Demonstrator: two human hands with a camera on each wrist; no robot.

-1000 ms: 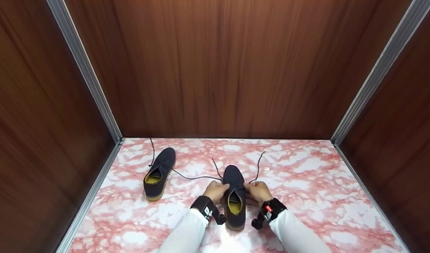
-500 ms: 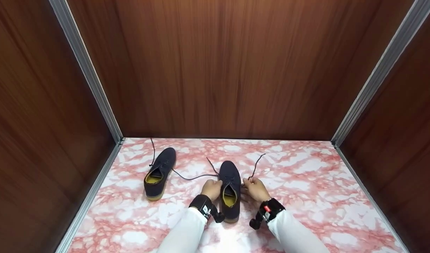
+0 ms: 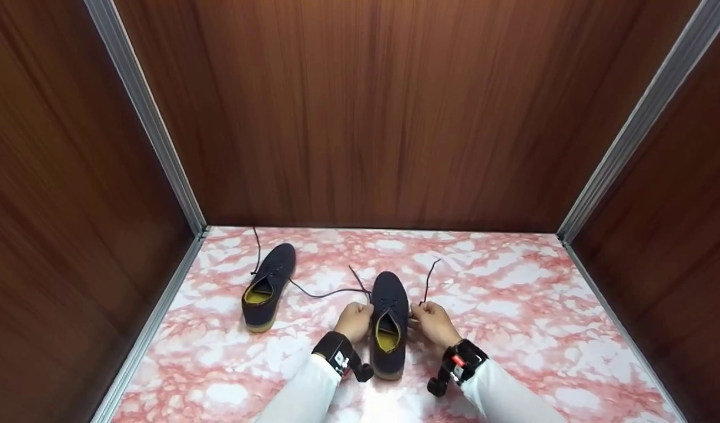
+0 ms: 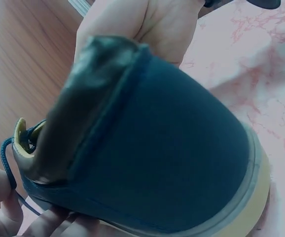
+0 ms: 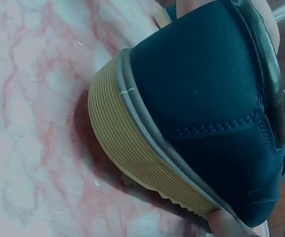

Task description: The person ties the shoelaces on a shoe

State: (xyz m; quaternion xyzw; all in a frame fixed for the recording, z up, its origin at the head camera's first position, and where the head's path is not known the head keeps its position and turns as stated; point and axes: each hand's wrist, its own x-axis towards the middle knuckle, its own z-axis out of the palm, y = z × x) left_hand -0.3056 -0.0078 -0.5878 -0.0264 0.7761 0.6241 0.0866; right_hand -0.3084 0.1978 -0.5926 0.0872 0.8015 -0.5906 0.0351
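Note:
A dark navy lace-up shoe (image 3: pixel 389 285) with a yellow lining stands on the floor in the head view, toe pointing away, one hand at each side. My left hand (image 3: pixel 354 321) lies along its left side; in the left wrist view it pinches a dark shoelace (image 4: pixel 8 165), and other fingers touch the shoe. On the right side, my right hand (image 3: pixel 432 322) pinches the other shoelace (image 3: pixel 428 284), whose free end runs forward. One fingertip (image 5: pixel 226 223) touches the tan ribbed sole (image 5: pixel 127 133) in the right wrist view.
The matching shoe (image 3: pixel 270 282) stands to the left with loose laces; one long lace (image 3: pixel 321 294) stretches toward the nearer shoe. Brown wood-grain panels (image 3: pixel 348 117) with metal edge strips (image 3: pixel 154 123) enclose the red-and-white marbled surface (image 3: pixel 501 352) on three sides.
My hands have drawn slightly apart, from over the shoe's lacing to its sides. The shoe has shifted a little forward, then partly back. The left shoe stays in place.

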